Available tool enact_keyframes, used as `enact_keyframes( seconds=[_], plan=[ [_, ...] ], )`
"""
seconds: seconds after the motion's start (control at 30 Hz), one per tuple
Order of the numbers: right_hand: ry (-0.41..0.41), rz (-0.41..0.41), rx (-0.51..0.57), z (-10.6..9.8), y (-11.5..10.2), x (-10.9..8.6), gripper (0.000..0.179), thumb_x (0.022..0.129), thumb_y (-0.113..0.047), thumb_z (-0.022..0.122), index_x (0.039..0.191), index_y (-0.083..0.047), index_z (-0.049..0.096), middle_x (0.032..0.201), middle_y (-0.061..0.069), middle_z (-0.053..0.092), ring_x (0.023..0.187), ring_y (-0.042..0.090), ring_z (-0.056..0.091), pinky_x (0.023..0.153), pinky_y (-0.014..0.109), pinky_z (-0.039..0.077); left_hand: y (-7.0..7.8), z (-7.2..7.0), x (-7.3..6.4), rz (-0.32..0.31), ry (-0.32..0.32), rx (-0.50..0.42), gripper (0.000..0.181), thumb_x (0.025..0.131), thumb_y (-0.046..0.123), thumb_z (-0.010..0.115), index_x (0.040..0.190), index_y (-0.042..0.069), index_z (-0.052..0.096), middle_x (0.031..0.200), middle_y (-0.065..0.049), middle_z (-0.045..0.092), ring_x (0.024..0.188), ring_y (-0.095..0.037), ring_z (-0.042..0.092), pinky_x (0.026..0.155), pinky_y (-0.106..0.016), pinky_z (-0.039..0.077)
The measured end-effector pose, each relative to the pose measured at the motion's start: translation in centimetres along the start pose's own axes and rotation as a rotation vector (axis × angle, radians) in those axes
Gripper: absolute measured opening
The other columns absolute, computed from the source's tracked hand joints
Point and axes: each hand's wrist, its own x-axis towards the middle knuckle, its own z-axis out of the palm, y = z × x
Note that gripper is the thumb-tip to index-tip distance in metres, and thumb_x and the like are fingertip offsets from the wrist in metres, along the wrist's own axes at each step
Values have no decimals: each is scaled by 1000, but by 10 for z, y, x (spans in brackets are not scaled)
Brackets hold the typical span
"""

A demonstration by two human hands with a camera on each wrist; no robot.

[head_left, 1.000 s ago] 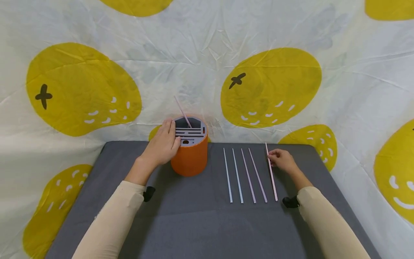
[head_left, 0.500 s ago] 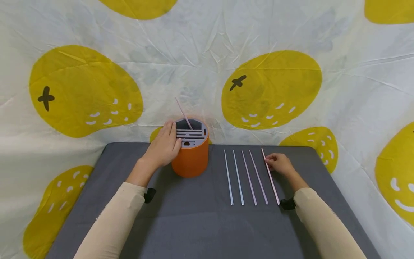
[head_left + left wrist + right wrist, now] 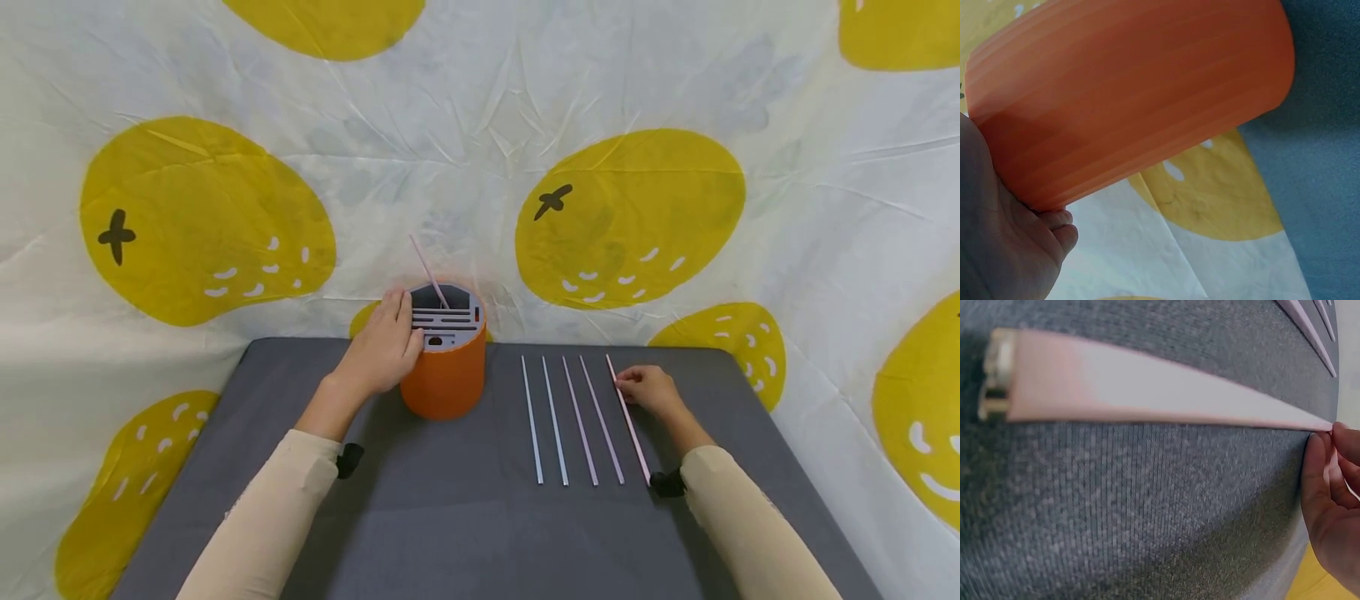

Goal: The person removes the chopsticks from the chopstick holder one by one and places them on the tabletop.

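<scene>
In the head view my left hand [image 3: 384, 343] rests on the left rim of an orange, round utensil holder [image 3: 444, 385], fingers extended along it. The left wrist view shows that holder's ribbed side [image 3: 1129, 100] from close by. A thin pink chopstick [image 3: 429, 268] leans out of the holder's rear compartment. At the right, my right hand [image 3: 649, 388] pinches another pink chopstick [image 3: 632, 429] near its far end, thumb and finger meeting at the stick. Its thick near end with a metallic cap fills the left of the right wrist view.
Left of the held one, two pale blue chopsticks [image 3: 532, 421] and two lilac chopsticks [image 3: 581, 421] lie side by side on the grey cloth-covered table [image 3: 465, 533]. A white curtain [image 3: 465, 100] with yellow fruit prints hangs behind.
The pink chopstick's far end has swung left and come down to the table, my right hand moving slightly left with it. My left hand has stayed on the holder.
</scene>
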Motion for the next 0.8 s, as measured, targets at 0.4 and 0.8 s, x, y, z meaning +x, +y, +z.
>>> enact_keyframes(
  seconds=[0.4, 0.8],
  plan=[
    [31, 4, -17, 3, -1, -1, 22, 98, -11, 69, 107, 10, 73, 85, 12, 74, 70, 7, 67, 64, 22, 61, -2, 2, 1, 2, 4, 0, 71, 111, 38, 26, 163, -7, 8, 172, -25, 4, 161, -38, 4, 131, -52, 12],
    [78, -108, -72, -9, -16, 2, 23, 101, -16, 67, 108, 5, 73, 85, 12, 74, 68, 9, 65, 62, 24, 55, 0, 1, 1, 7, 5, 19, 71, 110, 36, 28, 162, -9, 10, 172, -26, 6, 160, -40, 6, 131, -52, 12]
  ],
)
